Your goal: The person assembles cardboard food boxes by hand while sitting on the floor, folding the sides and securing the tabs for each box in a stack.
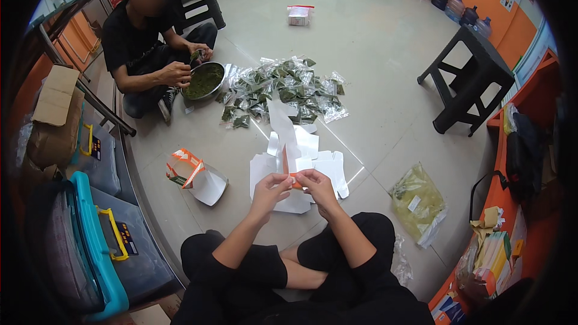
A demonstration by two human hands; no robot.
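Both my hands pinch the near end of a partly folded cardboard box (284, 129), white with an orange part. My left hand (270, 194) holds its left side and my right hand (318, 189) its right, with the fingertips close together. The far end of the box stands up, away from me. Beneath it, several flat white cardboard box blanks (330, 171) lie overlapping on the floor. Left of them is an opened-out box (208, 185) with orange edges and a white inside. Past the blanks spreads a heap of small clear bags (289, 87) with green contents.
A co-worker sits at the far left with both hands over a metal bowl (206, 80) of green stuff. A black stool (466, 78) and a yellowish plastic bag (419, 201) are on my right. Teal-edged bins (129, 247) line my left. A red-topped pack (300, 16) lies farther off.
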